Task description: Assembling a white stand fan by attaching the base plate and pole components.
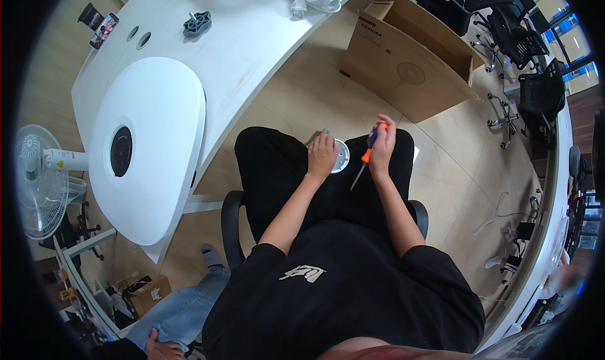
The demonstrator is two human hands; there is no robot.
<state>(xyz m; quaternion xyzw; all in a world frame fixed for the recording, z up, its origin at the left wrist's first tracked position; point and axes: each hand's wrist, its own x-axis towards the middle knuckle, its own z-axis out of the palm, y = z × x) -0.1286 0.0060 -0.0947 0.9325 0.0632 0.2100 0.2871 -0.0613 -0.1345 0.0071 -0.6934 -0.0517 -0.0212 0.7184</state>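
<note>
Over my lap, my left hand (322, 154) is closed on a small white round part (343, 157) with small marks or holes on its face. The hand covers the part's left side, and a bit of grey shows by the fingertips. My right hand (382, 151) grips a screwdriver (367, 156) by its orange and blue handle. Its metal shaft slants down and to the left, pointing toward my body, and the tip is apart from the round part.
On the white table (249, 26) at left lies a large white rounded panel (161, 120) with a dark round centre. A grey lobed knob (197, 23), phone (104, 30) and white plug (299, 6) are further back. A fan (41, 180), cardboard box (403, 64) and seated person's jeans (189, 309) surround me.
</note>
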